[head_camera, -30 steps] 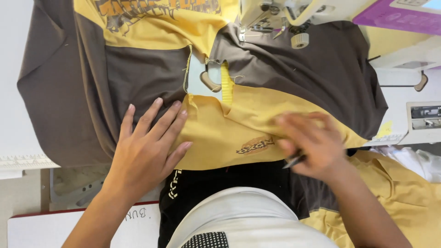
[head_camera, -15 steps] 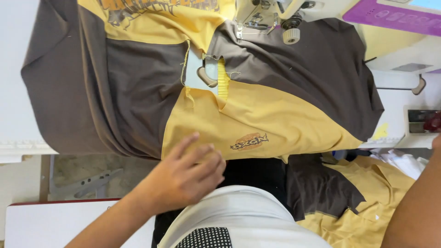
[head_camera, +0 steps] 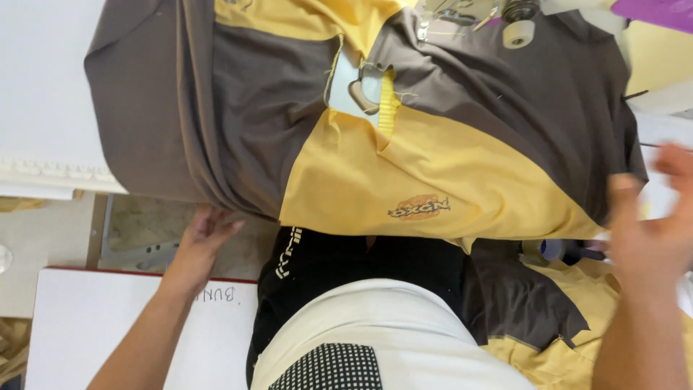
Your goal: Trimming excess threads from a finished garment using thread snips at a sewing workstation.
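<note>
Brown-and-yellow jersey shirt (head_camera: 433, 173) lies spread over the white tabletop (head_camera: 43, 87), collar end under the sewing machine head (head_camera: 476, 18). Left hand (head_camera: 198, 242) at the brown hem fold, fingers curled loosely against the cloth. Right hand (head_camera: 650, 231) blurred beside the right edge, fingers spread, holding nothing. Fabric judged light, limp, stretchy; best pinched at hem or seam.

Garment sewing workshop. Sewing machine head (head_camera: 476, 14) with a small white wheel at far edge. Brown-and-yellow shirt (head_camera: 404, 144) spread across the white counter (head_camera: 43, 87) beneath it. More cut pieces in the same yellow and brown piled near right (head_camera: 548, 325). White board (head_camera: 94, 325) near left.
</note>
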